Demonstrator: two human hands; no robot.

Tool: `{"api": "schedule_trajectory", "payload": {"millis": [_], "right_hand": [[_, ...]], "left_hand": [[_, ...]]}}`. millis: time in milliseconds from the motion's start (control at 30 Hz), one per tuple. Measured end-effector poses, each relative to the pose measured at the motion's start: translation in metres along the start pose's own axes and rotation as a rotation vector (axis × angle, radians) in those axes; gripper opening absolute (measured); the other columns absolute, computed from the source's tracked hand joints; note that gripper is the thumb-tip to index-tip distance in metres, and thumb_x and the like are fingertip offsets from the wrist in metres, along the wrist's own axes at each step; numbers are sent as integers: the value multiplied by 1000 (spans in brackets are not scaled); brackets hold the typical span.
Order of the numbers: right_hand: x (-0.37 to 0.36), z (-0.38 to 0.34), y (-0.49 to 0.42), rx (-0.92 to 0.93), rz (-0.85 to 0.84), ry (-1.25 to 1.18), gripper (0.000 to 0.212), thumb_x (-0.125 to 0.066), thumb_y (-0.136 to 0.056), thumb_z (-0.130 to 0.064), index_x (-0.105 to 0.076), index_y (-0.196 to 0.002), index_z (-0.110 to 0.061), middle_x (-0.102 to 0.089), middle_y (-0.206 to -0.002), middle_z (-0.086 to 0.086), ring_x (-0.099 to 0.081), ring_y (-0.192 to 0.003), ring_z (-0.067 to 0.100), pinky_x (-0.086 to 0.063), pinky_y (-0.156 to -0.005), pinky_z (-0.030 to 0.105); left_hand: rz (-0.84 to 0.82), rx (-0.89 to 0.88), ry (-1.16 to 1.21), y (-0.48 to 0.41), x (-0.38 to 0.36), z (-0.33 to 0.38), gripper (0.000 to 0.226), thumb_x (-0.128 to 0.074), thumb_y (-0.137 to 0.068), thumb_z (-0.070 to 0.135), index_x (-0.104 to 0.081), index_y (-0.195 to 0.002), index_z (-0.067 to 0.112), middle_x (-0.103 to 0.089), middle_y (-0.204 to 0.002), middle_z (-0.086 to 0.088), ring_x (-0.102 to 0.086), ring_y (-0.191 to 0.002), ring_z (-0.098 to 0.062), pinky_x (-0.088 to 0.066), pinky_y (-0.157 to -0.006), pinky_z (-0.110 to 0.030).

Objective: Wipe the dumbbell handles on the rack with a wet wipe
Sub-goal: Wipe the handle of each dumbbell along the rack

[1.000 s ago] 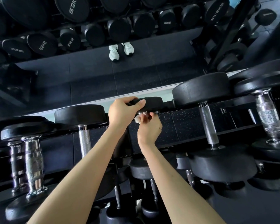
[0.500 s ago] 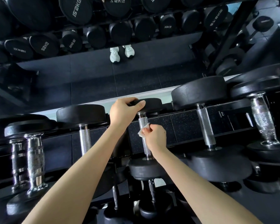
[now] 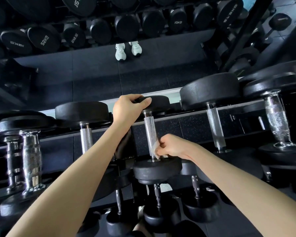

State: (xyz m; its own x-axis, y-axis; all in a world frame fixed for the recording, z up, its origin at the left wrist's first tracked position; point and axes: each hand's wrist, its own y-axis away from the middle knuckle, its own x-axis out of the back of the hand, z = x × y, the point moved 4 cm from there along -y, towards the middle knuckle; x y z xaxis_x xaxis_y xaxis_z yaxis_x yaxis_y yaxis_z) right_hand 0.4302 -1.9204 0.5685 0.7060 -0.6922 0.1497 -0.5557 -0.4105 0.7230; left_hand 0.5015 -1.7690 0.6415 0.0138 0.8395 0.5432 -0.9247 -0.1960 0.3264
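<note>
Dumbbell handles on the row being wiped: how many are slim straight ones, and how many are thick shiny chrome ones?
Slim straight handles: 3
Thick chrome handles: 3
Total: 6

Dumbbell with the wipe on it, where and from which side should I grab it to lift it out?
Probably the knurled handle, wrapped at mid-length above the wet wipe, from the near side: it is the narrow, textured, exposed part between the wide heads.
</note>
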Motion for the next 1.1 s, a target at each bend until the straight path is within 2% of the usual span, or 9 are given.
{"api": "schedule_trajectory", "payload": {"millis": [133,300,400,467,667,833,933,1000,1100], "right_hand": [[-14,-7,3,-56,183,179,27,-64,-80,-2,-50,-61,-15,-48,-63,-6,-47,-60,8,-32,-46,11],[-34,-16,-6,-214,400,392,13,-60,-76,4,-69,-80,-3,-67,-79,6,-61,-66,17,-35,-37,18],[-16,-7,0,-57,255,-66,24,-64,-75,9,-62,-59,-8,-63,-63,1,-58,-54,4,-43,-49,14],[-9,-4,6,-36,200,-339,23,-65,-80,9,-62,-66,-9,-64,-67,1,-59,-56,3,-43,-49,14],[-7,-12,-15,-4,506,-687,24,-71,-77,5,-61,-95,-6,-67,-84,1,-64,-73,9,-48,-58,12],[-2,-37,-18,211,868,-450,31,-72,-76,0,-51,-94,-14,-59,-79,-11,-59,-71,2,-46,-66,10],[-10,-44,-9,274,944,-269,17,-62,-84,0,-63,-97,-11,-66,-82,-7,-61,-76,9,-47,-70,15],[-19,-45,-5,263,922,-158,26,-57,-86,-2,-64,-111,-8,-67,-96,-3,-61,-88,10,-47,-78,16],[-28,-40,-5,222,934,-226,16,-54,-92,-15,-67,-100,-11,-61,-76,-14,-55,-70,-2,-38,-65,10]], "left_hand": [[4,4,9,-1,1,-1,30,-70,-80,42,-72,-103,22,-67,-86,10,-62,-88,-11,-52,-81,-29],[-13,25,30,-4,3,-4,25,-71,-80,41,-73,-98,24,-65,-79,15,-61,-83,-7,-47,-71,-20],[-30,6,-13,-3,1,1,19,-70,-81,41,-73,-94,27,-65,-77,15,-60,-81,-7,-46,-70,-21],[-44,30,-2,-5,2,1,15,-71,-80,41,-73,-90,29,-67,-80,16,-61,-85,-7,-48,-74,-23],[-44,-2,-10,-2,4,2,9,-71,-80,40,-70,-82,32,-69,-80,13,-63,-83,-8,-48,-73,-25],[-44,3,-6,0,4,3,13,-70,-81,40,-72,-86,28,-71,-85,9,-63,-84,-9,-50,-74,-26],[-40,2,-18,1,4,4,16,-70,-82,39,-73,-89,25,-72,-87,7,-64,-85,-12,-51,-77,-29],[-42,3,-7,0,4,3,17,-70,-82,39,-73,-89,24,-72,-85,6,-65,-85,-13,-51,-76,-30],[-44,2,-5,0,3,3,17,-69,-82,40,-73,-88,25,-71,-84,7,-64,-84,-12,-51,-75,-29]]}}
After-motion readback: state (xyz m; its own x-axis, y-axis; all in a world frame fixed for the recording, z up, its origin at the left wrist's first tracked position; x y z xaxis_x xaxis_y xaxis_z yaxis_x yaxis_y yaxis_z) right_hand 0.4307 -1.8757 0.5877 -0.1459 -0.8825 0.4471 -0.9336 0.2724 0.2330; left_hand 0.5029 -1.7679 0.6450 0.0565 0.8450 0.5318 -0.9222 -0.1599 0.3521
